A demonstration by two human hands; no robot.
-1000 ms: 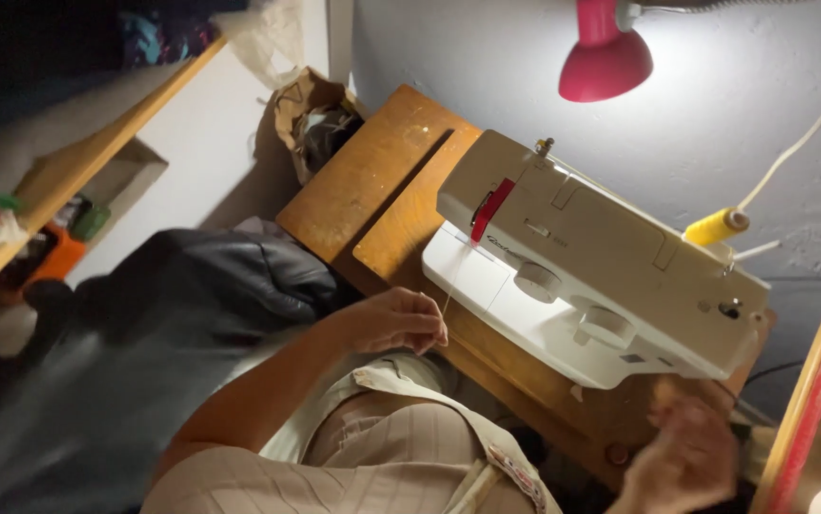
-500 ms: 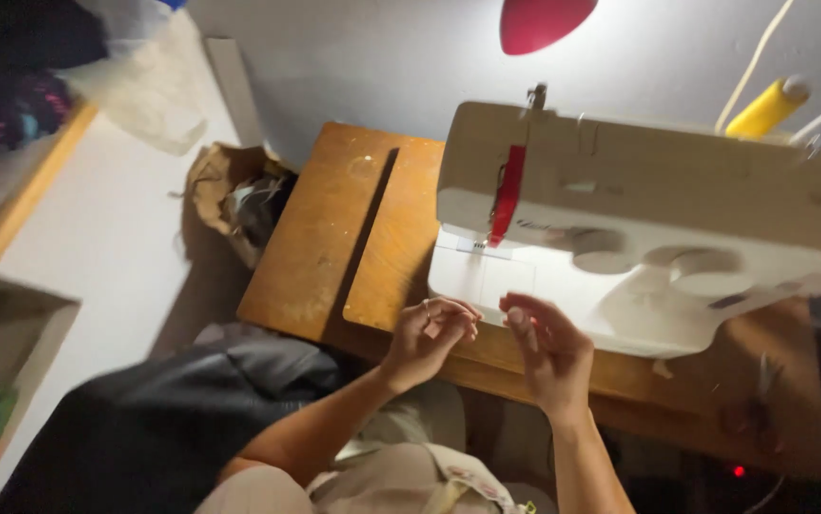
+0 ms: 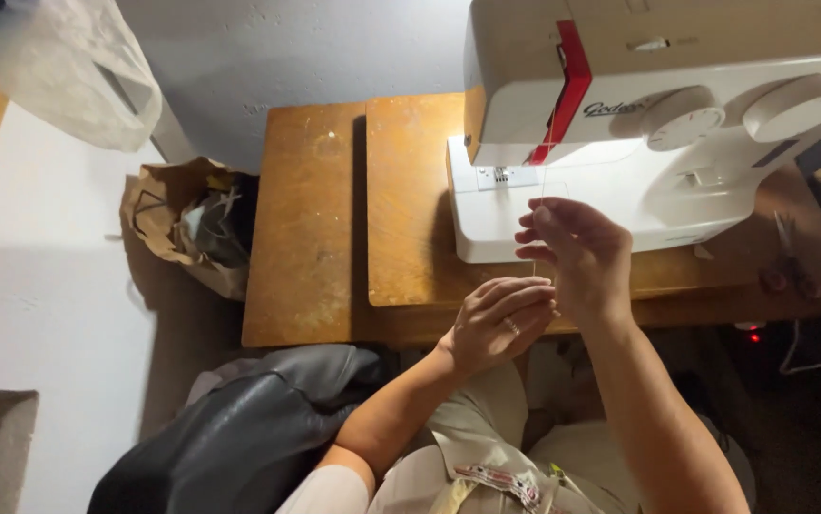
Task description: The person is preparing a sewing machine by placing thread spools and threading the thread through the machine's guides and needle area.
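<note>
Both hands meet just in front of the white sewing machine on the wooden tabletop. Right hand pinches a thin thread running up to the machine's needle area. Left hand, fingers curled, seems to pinch the thread's lower end. Brown paper bag w/ scraps sits left of the machine, off the tabletop.

The right hand has come off the machine's far end to join the left hand on the thread.
</note>
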